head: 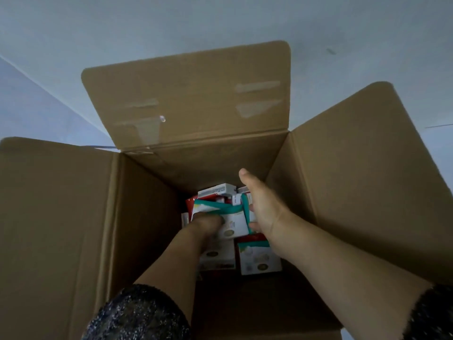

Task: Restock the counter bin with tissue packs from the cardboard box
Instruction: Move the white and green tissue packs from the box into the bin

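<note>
Dark speckled left sleeve (pixel 137 312) sat at 7 o'clock and a matching right sleeve (pixel 431 312) at 5 o'clock, both bare forearms reaching down into an open cardboard box (pixel 73 217). All visible flaps of the box were folded outward; the far flap (pixel 186 99) at 12 o'clock carried strips of clear tape. Left hand (pixel 208 223), deep in the box near centre, had its fingers curled over the left end of a white tissue pack (pixel 236 223) with a teal band, gripping it. Right hand (pixel 263 204) lay against the same pack's right end, at 3 o'clock of it. Its thumb stood free and pointed toward 12 o'clock, and its fingertips showed curled round the pack's edge beside the teal band; the rest of those fingers was hidden behind the hand. The held pack lay on top of the stock inside the box. Further packs (pixel 259 260) of like white, teal and red print lay beneath it toward 6 o'clock, and a white and red carton (pixel 215 190) lay at 12 o'clock against the far wall. Detail on the labels was too blurred to read. A pale grey surface (pixel 220 20) surrounded the box.
</note>
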